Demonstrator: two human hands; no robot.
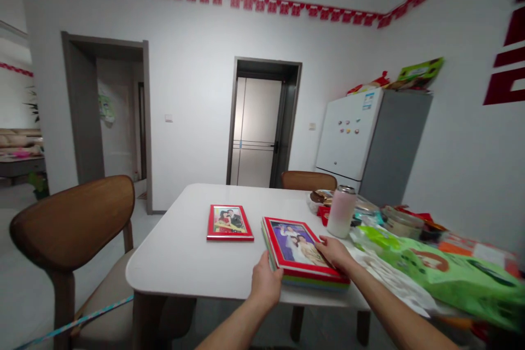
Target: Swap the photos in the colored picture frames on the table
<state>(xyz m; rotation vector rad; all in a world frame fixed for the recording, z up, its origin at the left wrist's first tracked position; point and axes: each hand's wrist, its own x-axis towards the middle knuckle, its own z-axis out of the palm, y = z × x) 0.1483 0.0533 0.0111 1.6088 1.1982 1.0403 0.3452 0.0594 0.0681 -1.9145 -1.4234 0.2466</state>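
A stack of photo frames (305, 279) lies near the front edge of the white table, with green and blue edges showing below the top one. Uppermost is a red photo frame (293, 240) holding a picture of people in pale clothes. My left hand (266, 280) grips the stack's left front side, its thumb at the edge and its fingers partly hidden. Across from it, my right hand (334, 254) holds the red frame's right side, fingertips over the picture's edge. A second, single red photo frame (230, 222) lies flat to the left, apart from both hands.
The white table (176, 251) carries a pink and white bottle (342, 212) just beyond my right hand. Green plastic packaging (447, 273), white tissues (389, 279) and food containers (404, 224) crowd its right side. Wooden chairs stand at the left (77, 224) and far side (309, 179).
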